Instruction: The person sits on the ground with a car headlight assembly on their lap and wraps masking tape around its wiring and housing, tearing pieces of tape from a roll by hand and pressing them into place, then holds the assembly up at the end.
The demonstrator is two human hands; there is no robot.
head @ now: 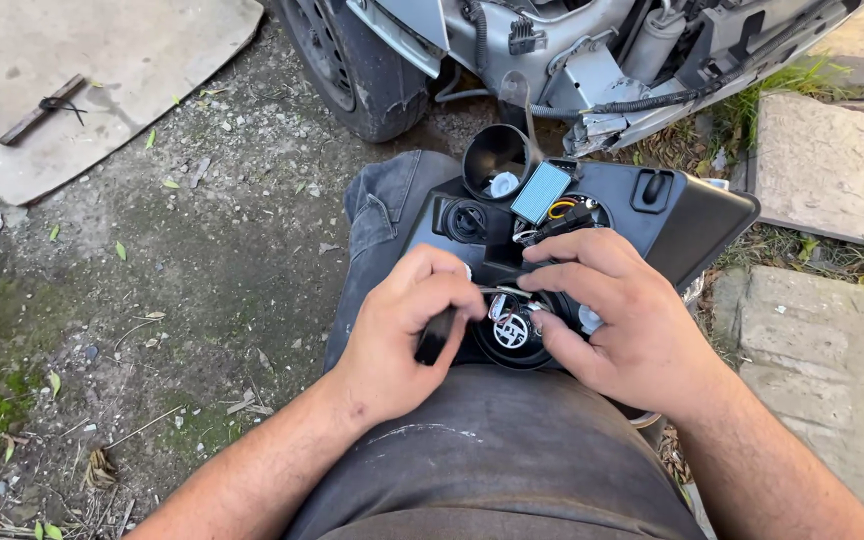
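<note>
Your left hand (pixel 397 335) is gripping dark tool handle (pixel 436 336), fingers clenched around it. Your right hand (pixel 617 310) is pinching at round bulb socket (pixel 510 330), fingertips closed on its rim. Black headlight housing (pixel 687 215) is resting on your knee. Beyond: blue module (pixel 542 191), car tyre (pixel 352 65), concrete slab (pixel 827 165).

Black plastic headlight housing (pixel 692 215), back side up, lying tilted across the person's lap, far end toward the car. Round rear openings exposed; nearest one shows a bulb socket (pixel 510 330) with metal clip. Small light-blue rectangular module (pixel 542 191) sits on top near the far edge, wires beside it.
</note>
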